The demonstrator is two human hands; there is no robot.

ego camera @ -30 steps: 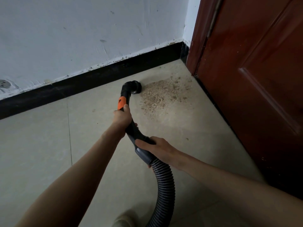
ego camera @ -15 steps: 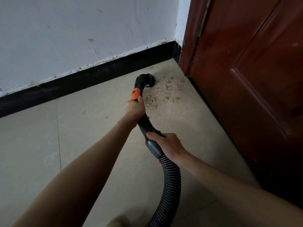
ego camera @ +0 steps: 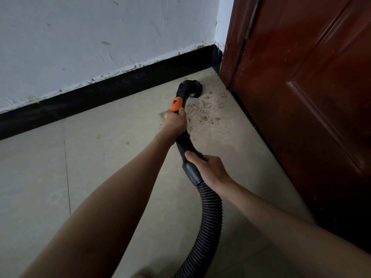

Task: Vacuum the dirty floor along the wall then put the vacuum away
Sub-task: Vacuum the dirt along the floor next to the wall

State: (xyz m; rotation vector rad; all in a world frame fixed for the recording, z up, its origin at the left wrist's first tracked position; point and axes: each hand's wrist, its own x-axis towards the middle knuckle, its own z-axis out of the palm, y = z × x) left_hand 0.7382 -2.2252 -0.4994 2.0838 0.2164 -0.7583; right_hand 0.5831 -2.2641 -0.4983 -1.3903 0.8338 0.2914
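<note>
A black vacuum wand with an orange collar (ego camera: 176, 104) ends in a round nozzle (ego camera: 193, 88) set on the floor in the corner by the door. My left hand (ego camera: 175, 123) grips the wand just below the orange collar. My right hand (ego camera: 210, 169) grips the grey cuff where the ribbed black hose (ego camera: 208, 223) joins. Brown crumbs and dust (ego camera: 202, 112) lie scattered on the beige tiles between the nozzle, my left hand and the door. The vacuum's body is out of view.
A white scuffed wall (ego camera: 100, 37) with a black skirting board (ego camera: 100, 93) runs along the back. A dark red wooden door (ego camera: 311, 97) stands at the right. Beige floor tiles (ego camera: 40, 187) spread to the left.
The nozzle has swept right across the dirt patch, toward the corner by the door. The patch of crumbs is smaller and thinner than a second ago. Both hands keep their hold.
</note>
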